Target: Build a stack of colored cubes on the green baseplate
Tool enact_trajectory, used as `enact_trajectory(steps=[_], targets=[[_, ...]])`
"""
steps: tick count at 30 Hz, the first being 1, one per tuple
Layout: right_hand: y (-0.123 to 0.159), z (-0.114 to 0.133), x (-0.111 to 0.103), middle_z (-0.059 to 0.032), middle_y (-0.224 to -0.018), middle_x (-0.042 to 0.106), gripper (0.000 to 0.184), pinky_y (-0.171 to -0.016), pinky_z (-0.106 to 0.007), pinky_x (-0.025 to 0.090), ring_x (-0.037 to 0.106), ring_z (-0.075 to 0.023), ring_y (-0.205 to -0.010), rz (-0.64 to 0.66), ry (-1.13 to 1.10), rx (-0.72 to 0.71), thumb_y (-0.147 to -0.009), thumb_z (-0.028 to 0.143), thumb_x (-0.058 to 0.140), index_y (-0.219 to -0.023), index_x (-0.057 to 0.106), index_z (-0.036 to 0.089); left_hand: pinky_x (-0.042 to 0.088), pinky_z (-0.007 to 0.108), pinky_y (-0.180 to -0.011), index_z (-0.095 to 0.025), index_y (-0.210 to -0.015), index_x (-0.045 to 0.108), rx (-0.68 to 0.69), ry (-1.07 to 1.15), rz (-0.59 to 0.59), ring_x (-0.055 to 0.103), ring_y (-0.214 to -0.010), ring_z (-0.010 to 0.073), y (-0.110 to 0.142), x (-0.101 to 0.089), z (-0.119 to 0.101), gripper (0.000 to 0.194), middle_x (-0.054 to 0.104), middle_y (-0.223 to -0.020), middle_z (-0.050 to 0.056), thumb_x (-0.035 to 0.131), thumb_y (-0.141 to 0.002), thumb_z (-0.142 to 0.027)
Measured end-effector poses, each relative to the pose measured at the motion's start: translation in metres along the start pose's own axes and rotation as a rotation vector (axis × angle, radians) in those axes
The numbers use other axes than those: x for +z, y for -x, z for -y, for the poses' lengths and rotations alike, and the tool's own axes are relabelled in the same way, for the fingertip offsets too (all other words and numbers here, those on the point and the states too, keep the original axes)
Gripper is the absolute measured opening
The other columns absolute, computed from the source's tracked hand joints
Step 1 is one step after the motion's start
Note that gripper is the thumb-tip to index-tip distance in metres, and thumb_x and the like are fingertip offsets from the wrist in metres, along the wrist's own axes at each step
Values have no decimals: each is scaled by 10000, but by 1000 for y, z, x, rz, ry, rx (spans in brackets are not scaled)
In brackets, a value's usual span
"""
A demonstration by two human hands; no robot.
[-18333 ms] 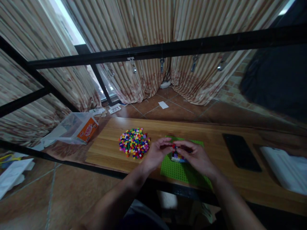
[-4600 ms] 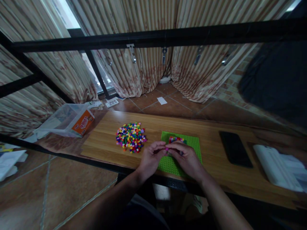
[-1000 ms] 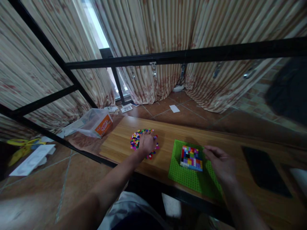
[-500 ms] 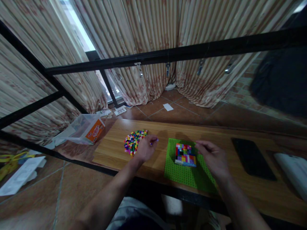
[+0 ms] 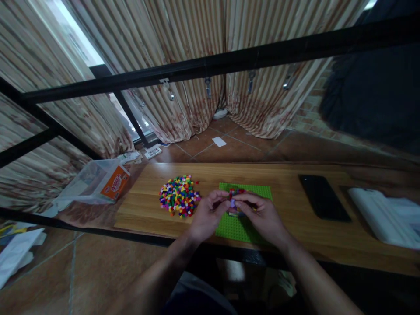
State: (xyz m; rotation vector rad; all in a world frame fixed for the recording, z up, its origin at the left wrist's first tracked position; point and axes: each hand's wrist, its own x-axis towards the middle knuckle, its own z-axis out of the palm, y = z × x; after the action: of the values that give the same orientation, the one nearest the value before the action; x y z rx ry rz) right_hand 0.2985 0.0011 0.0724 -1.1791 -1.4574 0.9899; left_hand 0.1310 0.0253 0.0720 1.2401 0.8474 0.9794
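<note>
My left hand (image 5: pixel 210 215) and my right hand (image 5: pixel 260 213) meet above the green baseplate (image 5: pixel 231 229). Between their fingertips is a small purple toy brick (image 5: pixel 232 203), pinched from both sides. Behind the fingers, a block of many-coloured bricks (image 5: pixel 236 191) sits on the baseplate, mostly hidden by my hands. To the left of my left hand, a pile of small loose bricks (image 5: pixel 179 197) in many colours is spread on the wooden table (image 5: pixel 141 205).
On the right of the table lie a black phone-like slab (image 5: pixel 324 197) and a white packet (image 5: pixel 382 216). A clear plastic box (image 5: pixel 95 181) with an orange label stands beyond the left end. A black metal bar (image 5: pixel 197 65) crosses in front of the curtains.
My left hand has moved right, from beside the pile to the baseplate, with the small purple brick. My right hand has come left to meet it. The view has shifted too.
</note>
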Motion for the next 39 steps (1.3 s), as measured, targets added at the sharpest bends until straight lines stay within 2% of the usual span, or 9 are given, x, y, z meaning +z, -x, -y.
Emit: enact_trajectory(steps=[4, 8, 11, 16, 19, 24, 27, 31, 39], targets=[[0, -2, -1, -26, -889, 728, 232, -779, -299, 531, 660, -166, -849, 13, 12, 7, -894, 408, 603, -970, 749, 245, 561, 306, -801, -171, -965, 611, 61, -65, -53, 688, -797, 152, 4, 9, 6, 216, 716, -888, 37, 694, -823, -312], [1, -5, 1, -21, -872, 722, 221, -749, -293, 516, 652, -164, -817, 11, 86, 8, -900, 390, 590, -951, 745, 241, 557, 288, -771, -193, -970, 628, 74, -274, -170, 689, -794, 155, 7, 13, 8, 139, 728, -864, 29, 655, -837, -225], [3, -3, 5, -15, -844, 706, 191, -730, -289, 499, 643, -159, -790, -43, 173, -8, -902, 343, 577, -921, 740, 244, 556, 283, -756, -202, -1000, 631, 85, -370, -238, 693, -778, 156, 6, 16, 9, 178, 738, -861, 25, 643, -824, -181], [5, 3, 10, -32, -853, 706, 189, -743, -302, 507, 659, -172, -803, -164, 255, -88, -898, 330, 563, -851, 724, 244, 573, 282, -720, -190, -955, 659, 54, -328, -290, 707, -774, 174, 4, 21, 14, 148, 747, -855, 35, 656, -808, -198], [0, 0, -5, -49, -896, 734, 219, -772, -329, 524, 676, -198, -838, -258, 253, -39, -875, 402, 588, -873, 735, 240, 573, 281, -740, -186, -944, 683, 47, -312, -290, 708, -804, 176, 2, 19, 15, 141, 750, -889, 40, 660, -808, -210], [-13, -16, -50, -79, -894, 764, 293, -779, -363, 534, 697, -235, -828, -502, 273, 203, -778, 462, 649, -862, 751, 201, 552, 259, -713, -193, -921, 711, 35, -374, -322, 690, -776, 163, 0, 4, 20, 126, 741, -841, 24, 620, -835, -209], [-16, -28, -61, -71, -867, 766, 259, -779, -363, 528, 698, -234, -811, -467, 360, 229, -762, 431, 639, -831, 755, 210, 539, 254, -707, -187, -943, 714, 49, -459, -330, 681, -772, 159, 4, -9, 30, 152, 737, -843, 23, 601, -847, -216], [-17, -42, -55, -51, -860, 766, 217, -784, -371, 517, 689, -222, -785, -350, 508, 170, -794, 375, 582, -828, 751, 243, 543, 267, -738, -184, -905, 703, 75, -537, -299, 684, -799, 164, 12, -23, 44, 144, 731, -859, 29, 576, -864, -239], [-22, -54, -49, -52, -937, 746, 242, -832, -371, 493, 669, -221, -859, -213, 629, 61, -874, 323, 504, -871, 736, 253, 543, 284, -790, -204, -909, 698, 163, -645, -207, 678, -846, 168, 18, -31, 53, 171, 726, -881, 32, 531, -882, -181]])
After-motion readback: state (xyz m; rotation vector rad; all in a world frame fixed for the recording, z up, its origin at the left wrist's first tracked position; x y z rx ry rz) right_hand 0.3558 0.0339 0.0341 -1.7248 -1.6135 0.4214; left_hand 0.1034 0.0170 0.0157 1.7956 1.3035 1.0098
